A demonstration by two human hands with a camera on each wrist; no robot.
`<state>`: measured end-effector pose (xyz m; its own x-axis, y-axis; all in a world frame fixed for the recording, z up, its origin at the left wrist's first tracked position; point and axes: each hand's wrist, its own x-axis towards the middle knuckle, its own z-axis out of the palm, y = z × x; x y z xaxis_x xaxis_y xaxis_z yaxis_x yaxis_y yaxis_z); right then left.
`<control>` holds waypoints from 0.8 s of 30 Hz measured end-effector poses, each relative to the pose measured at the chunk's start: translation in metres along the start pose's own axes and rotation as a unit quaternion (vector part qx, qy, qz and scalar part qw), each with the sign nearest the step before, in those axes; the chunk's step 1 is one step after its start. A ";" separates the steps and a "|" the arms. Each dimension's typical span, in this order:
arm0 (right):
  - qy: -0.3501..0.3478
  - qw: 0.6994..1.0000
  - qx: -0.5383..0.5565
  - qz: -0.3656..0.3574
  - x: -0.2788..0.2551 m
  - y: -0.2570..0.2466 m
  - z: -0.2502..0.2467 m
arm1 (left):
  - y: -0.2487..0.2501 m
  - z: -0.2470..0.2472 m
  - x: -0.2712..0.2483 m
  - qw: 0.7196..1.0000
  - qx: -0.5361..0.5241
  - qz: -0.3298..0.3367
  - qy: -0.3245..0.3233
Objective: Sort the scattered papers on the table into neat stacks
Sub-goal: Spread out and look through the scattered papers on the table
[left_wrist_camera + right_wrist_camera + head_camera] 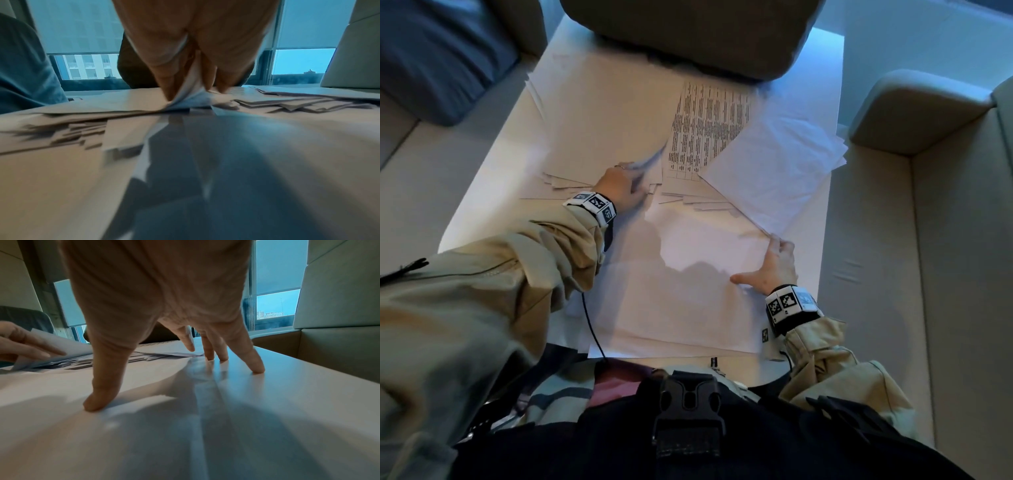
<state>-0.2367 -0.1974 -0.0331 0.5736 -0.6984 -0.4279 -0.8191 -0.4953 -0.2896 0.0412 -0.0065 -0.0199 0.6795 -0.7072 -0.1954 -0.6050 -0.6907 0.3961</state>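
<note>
White sheets lie scattered over the white table (482,192). My left hand (625,185) pinches the lifted corner of a blank sheet (599,113) on the left pile; the left wrist view shows that corner (189,91) curling up between thumb and fingers. A printed sheet with a table of text (705,130) lies in the middle, partly under a tilted bundle of blank sheets (774,171). My right hand (770,267) is spread flat, its fingertips (257,368) and thumb pressing on a near blank sheet (688,291).
A dark grey chair back (688,34) overhangs the table's far edge. Beige sofa seating (945,222) runs along the right, a blue cushion (441,54) sits at far left. Fanned sheet edges (698,202) stick out between the piles.
</note>
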 end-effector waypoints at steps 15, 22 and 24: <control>-0.011 1.000 0.009 0.000 -0.001 0.001 -0.001 | 0.006 -0.018 0.001 0.990 -0.026 -0.047 0.130; -0.014 0.997 0.069 0.005 0.004 0.002 -0.015 | 0.036 -0.061 -0.004 0.942 -0.039 0.041 0.330; 0.024 0.993 0.116 -0.006 0.006 0.002 -0.026 | 0.045 -0.076 -0.009 0.923 -0.041 0.075 0.375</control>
<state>-0.2346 -0.2155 -0.0141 0.5793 -0.7193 -0.3834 -0.7889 -0.3764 -0.4858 0.0396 -0.0201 0.0683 0.7053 -0.4697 0.5309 -0.7033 -0.5575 0.4411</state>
